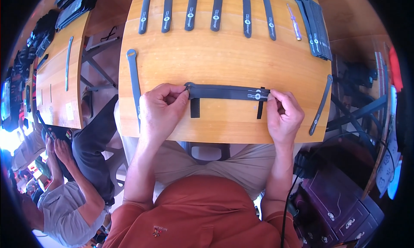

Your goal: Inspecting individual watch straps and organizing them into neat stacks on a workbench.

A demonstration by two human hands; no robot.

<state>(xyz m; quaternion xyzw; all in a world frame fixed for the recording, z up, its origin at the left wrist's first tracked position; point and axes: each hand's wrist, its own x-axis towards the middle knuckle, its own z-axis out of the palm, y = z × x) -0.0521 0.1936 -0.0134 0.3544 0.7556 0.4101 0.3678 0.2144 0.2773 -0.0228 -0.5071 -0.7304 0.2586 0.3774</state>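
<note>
black strap with round white label, pinched by left hand, right hand

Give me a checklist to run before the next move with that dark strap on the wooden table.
1. Left hand pinches the looped end of the strap: ok.
2. Right hand pinches the end with the round emblem: ok.
3. Strap lies flat and straight on the table: ok.
4. Two short dark tabs hang from the strap toward the person: ok.
5. Tabs fastened or loose: cannot tell.
6. Pen-like tool lies apart, untouched: ok.
</note>
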